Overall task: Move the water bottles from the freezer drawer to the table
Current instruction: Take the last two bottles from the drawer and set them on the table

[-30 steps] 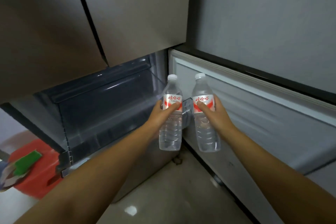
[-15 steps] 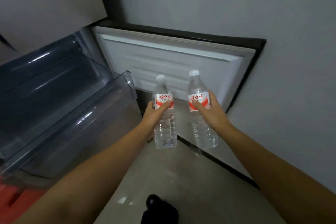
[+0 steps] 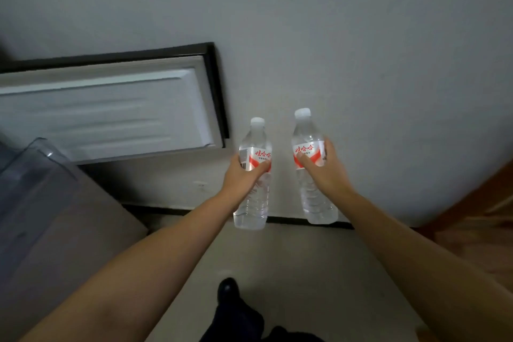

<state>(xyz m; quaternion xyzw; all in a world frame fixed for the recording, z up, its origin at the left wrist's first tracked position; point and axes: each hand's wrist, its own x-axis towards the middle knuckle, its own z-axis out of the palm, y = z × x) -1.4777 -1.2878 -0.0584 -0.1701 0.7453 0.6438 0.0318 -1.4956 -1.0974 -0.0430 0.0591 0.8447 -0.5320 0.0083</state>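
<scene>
Both hands wrapped round bottles: left hand (image 3: 241, 175) grips left bottle (image 3: 254, 175), right hand (image 3: 323, 172) right bottle (image 3: 311, 164), upright. Desk unseen. Open freezer door (image 3: 105, 108) left of hands; we risk slippery bottles sliding.

A white ribbed freezer door (image 3: 105, 111) stands open against a grey wall (image 3: 333, 36), above a pale tiled floor (image 3: 319, 272) where a dark shoe (image 3: 227, 290) shows, with wooden furniture (image 3: 477, 219) at right.

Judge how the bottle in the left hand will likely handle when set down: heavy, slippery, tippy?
The left bottle looks full of clear water, so probably heavy for its size. Thin ribbed plastic may flex under the left hand. Tall and narrow, it could tip if set down carelessly.
</scene>
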